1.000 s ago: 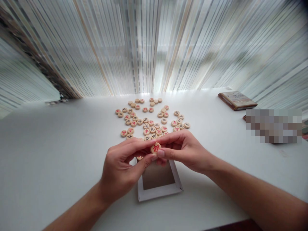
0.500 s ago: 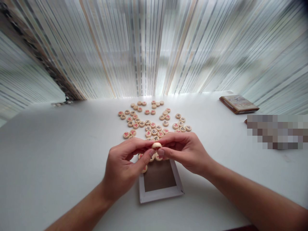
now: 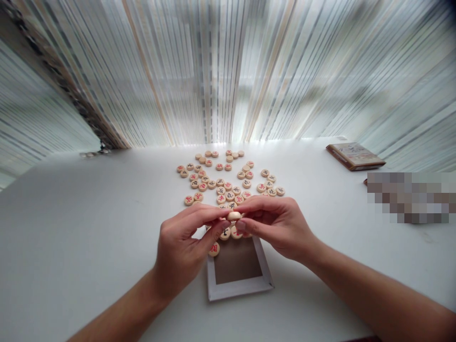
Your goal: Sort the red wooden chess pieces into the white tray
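Observation:
Between the fingertips of both hands is a round wooden Chinese chess piece (image 3: 234, 216), held tilted so its pale edge faces me. My left hand (image 3: 188, 237) pinches it from the left, thumb below and fingers above. From the right, my right hand (image 3: 274, 225) grips the same piece. Below them lies a shallow open box (image 3: 238, 287) with a white rim and brown floor. Several pieces lie at its far end, among them a black-marked one (image 3: 224, 232) and a red-marked one (image 3: 213, 249) at the left wall. My hands hide part of that row.
Several loose chess pieces (image 3: 230, 195), red-marked, black-marked or plain side up, spread over the white table (image 3: 107, 228) beyond the box. A flat brown-edged box (image 3: 356, 156) lies at the back right, near a blurred-out patch. A striped curtain (image 3: 221, 71) hangs behind.
The view has shifted slightly. Both hands still hold the chess piece over the box, and its tilt has changed a little. More of the red-marked piece at the left wall shows.

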`<action>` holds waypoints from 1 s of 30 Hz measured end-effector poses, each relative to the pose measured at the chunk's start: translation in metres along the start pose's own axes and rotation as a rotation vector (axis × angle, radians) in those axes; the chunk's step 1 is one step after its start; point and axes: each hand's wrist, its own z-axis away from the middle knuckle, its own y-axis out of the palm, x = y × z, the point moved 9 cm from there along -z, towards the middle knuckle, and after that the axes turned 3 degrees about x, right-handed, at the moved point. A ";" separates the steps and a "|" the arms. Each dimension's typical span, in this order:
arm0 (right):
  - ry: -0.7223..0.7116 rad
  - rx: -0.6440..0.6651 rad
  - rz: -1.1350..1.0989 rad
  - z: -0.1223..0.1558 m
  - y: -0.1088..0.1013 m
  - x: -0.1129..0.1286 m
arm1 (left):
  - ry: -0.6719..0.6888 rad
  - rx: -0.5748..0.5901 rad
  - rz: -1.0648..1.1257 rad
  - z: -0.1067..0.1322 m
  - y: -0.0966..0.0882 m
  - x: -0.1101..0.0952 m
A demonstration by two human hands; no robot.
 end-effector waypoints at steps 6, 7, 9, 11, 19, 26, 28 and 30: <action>0.059 -0.006 -0.099 -0.001 0.003 -0.002 | -0.172 -0.014 0.167 0.001 0.002 0.013; 0.076 -0.005 -0.111 -0.001 0.003 -0.003 | -0.191 -0.015 0.182 0.001 0.002 0.014; 0.126 -0.002 -0.131 -0.001 0.003 -0.007 | -0.226 -0.018 0.213 0.001 0.003 0.016; 0.188 0.001 -0.156 -0.001 0.002 -0.012 | -0.268 -0.024 0.257 0.002 0.004 0.019; 0.314 0.016 -0.260 0.003 0.006 -0.021 | -0.449 -0.043 0.427 0.006 0.010 0.029; 0.316 -0.003 -0.265 0.002 0.006 -0.021 | -0.479 -0.003 0.510 0.004 0.017 0.029; 0.304 -0.008 -0.263 0.001 0.005 -0.019 | -0.474 -0.004 0.517 0.003 0.018 0.029; 0.295 -0.012 -0.256 0.001 0.005 -0.018 | -0.475 -0.006 0.504 0.004 0.017 0.030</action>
